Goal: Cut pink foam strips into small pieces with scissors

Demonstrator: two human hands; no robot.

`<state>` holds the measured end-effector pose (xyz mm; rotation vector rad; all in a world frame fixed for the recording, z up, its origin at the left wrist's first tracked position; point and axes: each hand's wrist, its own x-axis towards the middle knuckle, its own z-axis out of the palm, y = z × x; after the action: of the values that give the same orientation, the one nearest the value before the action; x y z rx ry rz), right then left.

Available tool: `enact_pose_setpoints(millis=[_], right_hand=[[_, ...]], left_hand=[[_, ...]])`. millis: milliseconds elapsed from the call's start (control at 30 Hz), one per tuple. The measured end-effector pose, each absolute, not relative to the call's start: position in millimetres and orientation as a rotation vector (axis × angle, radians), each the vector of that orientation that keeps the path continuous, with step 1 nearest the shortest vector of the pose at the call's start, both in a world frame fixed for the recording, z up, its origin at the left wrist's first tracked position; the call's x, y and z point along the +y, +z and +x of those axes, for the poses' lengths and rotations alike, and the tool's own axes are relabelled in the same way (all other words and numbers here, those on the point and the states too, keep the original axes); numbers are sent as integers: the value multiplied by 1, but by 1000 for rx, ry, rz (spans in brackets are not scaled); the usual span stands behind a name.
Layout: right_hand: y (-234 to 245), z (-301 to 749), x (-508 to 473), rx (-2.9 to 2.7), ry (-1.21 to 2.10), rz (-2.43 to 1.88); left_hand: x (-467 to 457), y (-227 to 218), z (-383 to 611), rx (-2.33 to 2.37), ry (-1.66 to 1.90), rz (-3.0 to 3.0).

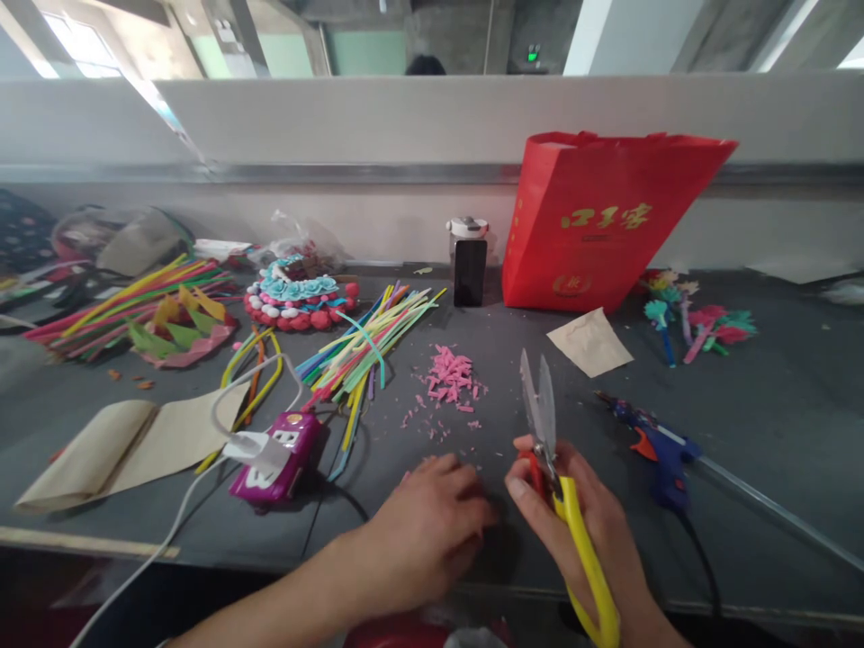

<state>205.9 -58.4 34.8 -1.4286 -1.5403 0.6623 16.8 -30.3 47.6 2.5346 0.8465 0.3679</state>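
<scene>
My right hand (587, 522) grips scissors (540, 414) with yellow and red handles; the blades point away from me and stand slightly apart. To the left, my left hand (438, 522) is low at the table's front edge, its fingers curled downward and together. Whatever may be under those fingers is hidden. A tiny pink bit shows beside its knuckles. Beyond both hands lies a small heap of cut pink pieces (451, 373), with crumbs scattered around it.
A blue glue gun (661, 459) lies right, near brown paper (590, 342) and fluffy flowers (719, 326). Behind stand a red bag (607, 225) and a phone (470, 273) against a bottle. Left are coloured strips (368, 346), a purple power strip (278, 463) and a paper roll (128, 445).
</scene>
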Motion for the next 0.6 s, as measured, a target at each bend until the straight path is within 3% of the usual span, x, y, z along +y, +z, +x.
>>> enact_pose_setpoints(millis=[200,333,467,600], right_hand=[[38,202,-57,-1568,597,-1417],[34,204,-55,-1625,606,-1426],[29,205,-54,-1635,633,-1450],[31,202,-56,-1606,690,-1445]], left_hand=[[-42,30,27,803,114,2835],[-35,30,25,820,264,2727],[-28,38,23,1042,700,2070],[-25,48,23,1051,840,1315]])
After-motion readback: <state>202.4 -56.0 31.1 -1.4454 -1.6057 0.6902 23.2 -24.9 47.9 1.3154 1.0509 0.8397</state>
